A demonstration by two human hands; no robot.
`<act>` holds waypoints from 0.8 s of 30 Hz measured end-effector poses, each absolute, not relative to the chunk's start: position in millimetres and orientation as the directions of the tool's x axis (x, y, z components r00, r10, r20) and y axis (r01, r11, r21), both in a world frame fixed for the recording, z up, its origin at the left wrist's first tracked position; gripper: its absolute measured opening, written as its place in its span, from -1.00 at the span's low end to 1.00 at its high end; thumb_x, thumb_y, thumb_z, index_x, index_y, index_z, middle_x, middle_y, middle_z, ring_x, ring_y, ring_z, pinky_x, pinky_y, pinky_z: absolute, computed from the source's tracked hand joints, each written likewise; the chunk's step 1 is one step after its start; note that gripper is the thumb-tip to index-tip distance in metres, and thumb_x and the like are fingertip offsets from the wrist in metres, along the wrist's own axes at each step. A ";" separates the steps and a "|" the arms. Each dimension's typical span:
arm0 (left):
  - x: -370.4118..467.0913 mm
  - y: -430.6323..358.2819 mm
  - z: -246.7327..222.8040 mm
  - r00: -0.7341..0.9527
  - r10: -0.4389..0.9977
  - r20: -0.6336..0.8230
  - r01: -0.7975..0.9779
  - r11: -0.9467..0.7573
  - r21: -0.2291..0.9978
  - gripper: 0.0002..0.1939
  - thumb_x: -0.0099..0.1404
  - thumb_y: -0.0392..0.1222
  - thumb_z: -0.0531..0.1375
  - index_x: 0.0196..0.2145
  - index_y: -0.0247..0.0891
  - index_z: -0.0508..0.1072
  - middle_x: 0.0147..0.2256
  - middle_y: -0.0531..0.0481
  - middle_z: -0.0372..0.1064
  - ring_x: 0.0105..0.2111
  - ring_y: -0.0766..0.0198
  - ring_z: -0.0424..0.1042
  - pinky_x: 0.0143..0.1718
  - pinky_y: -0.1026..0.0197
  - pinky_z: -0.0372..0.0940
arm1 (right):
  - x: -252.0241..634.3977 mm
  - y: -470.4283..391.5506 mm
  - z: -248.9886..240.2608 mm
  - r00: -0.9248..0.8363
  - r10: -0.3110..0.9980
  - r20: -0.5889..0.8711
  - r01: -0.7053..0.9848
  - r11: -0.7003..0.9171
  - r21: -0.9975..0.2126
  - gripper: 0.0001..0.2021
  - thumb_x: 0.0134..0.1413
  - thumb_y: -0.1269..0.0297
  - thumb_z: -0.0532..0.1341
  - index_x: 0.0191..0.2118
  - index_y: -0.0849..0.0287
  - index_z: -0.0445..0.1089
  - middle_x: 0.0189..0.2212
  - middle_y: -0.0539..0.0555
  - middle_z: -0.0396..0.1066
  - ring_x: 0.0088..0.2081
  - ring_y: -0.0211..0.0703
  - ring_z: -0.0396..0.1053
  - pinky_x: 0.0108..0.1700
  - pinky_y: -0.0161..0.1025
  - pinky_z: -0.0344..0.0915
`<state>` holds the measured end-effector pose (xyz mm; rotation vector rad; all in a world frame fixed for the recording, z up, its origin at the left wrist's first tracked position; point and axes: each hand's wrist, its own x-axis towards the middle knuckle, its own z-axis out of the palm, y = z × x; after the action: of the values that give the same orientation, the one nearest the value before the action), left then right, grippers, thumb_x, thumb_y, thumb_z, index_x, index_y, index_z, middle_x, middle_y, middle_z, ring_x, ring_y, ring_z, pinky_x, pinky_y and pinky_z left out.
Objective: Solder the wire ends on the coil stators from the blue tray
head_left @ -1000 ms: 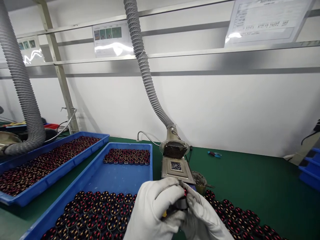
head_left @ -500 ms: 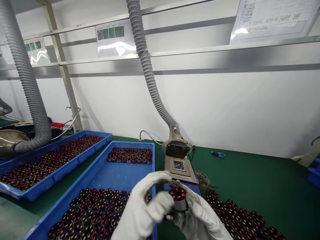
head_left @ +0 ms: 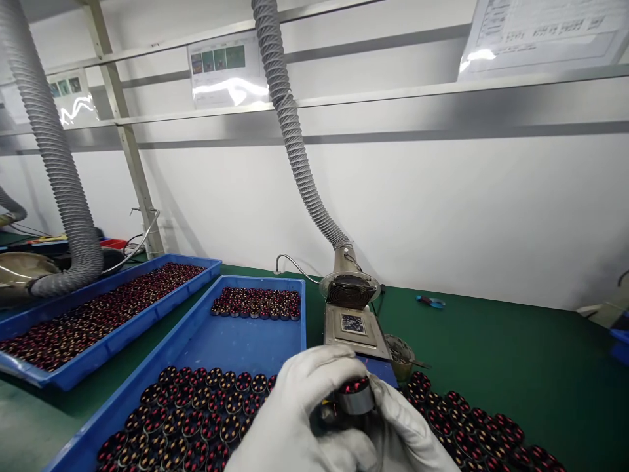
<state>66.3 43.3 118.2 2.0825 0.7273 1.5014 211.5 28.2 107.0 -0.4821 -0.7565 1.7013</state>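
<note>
Both hands wear white gloves and meet at the bottom centre, in front of a metal device. My left hand (head_left: 309, 406) has its fingers curled over a round part (head_left: 356, 397) with a grey metal rim and red pieces inside. From the other side my right hand (head_left: 405, 419) grips the same part with thumb and fingers. Something dark shows between the hands below it, too hidden to make out. Just behind stands the metal device (head_left: 356, 328) with a dark speckled square window, under a round hood (head_left: 350, 285).
A blue tray (head_left: 236, 341) with rows of round parts lies left of the hands, another full blue tray (head_left: 63, 380) farther left. Loose parts (head_left: 466, 426) cover the right front. A small pot (head_left: 400, 357), blue-handled tool (head_left: 430, 302) and grey hose (head_left: 295, 144) are around.
My left hand has moved right and closed over the round part, now covering much of its top. My right hand keeps its hold. The view has shifted slightly.
</note>
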 end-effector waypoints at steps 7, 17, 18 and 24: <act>69.7 56.2 114.5 0.175 0.705 0.688 -0.181 -0.664 0.726 -0.92 0.07 -0.30 0.32 -0.40 -0.21 0.59 -0.34 -0.08 0.54 -0.31 0.18 0.50 -0.23 0.31 0.41 | 204.3 32.4 100.1 -0.309 0.949 0.062 -0.667 -0.170 -0.725 -0.71 -0.17 0.17 0.38 -0.26 0.15 0.47 -0.42 0.06 0.49 -0.34 -0.13 0.45 -0.22 -0.11 0.39; 67.0 50.0 117.4 0.189 0.799 0.571 -0.198 -0.539 0.819 -0.73 0.01 -0.49 0.22 -0.39 -0.20 0.60 -0.28 -0.08 0.52 -0.29 0.18 0.50 -0.24 0.31 0.41 | 202.0 40.9 88.6 -0.349 0.932 0.099 -0.690 -0.184 -0.700 -0.68 -0.20 0.18 0.39 -0.24 0.13 0.46 -0.39 0.08 0.48 -0.41 -0.15 0.44 -0.28 -0.14 0.38; 69.0 49.7 118.1 0.170 0.770 0.615 -0.215 -0.580 0.786 -0.81 0.03 -0.44 0.24 -0.44 -0.21 0.60 -0.34 -0.09 0.53 -0.33 0.17 0.51 -0.24 0.29 0.41 | 201.0 42.0 87.8 -0.340 0.935 0.101 -0.685 -0.172 -0.708 -0.68 -0.21 0.19 0.40 -0.25 0.14 0.46 -0.40 0.08 0.47 -0.41 -0.15 0.43 -0.29 -0.14 0.38; 60.3 53.5 120.1 -0.044 0.717 0.696 -0.253 -0.682 0.686 -0.75 0.02 -0.47 0.20 -0.48 -0.15 0.58 -0.39 0.05 0.53 -0.33 0.29 0.50 -0.28 0.44 0.38 | 203.1 42.9 86.0 -0.309 0.946 0.100 -0.667 -0.141 -0.731 -0.72 -0.17 0.23 0.38 -0.25 0.13 0.47 -0.42 0.09 0.48 -0.41 -0.11 0.45 -0.29 -0.10 0.39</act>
<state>60.3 53.5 120.1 1.5484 0.5034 1.8043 203.1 42.9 86.0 -0.4687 -0.8300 1.7224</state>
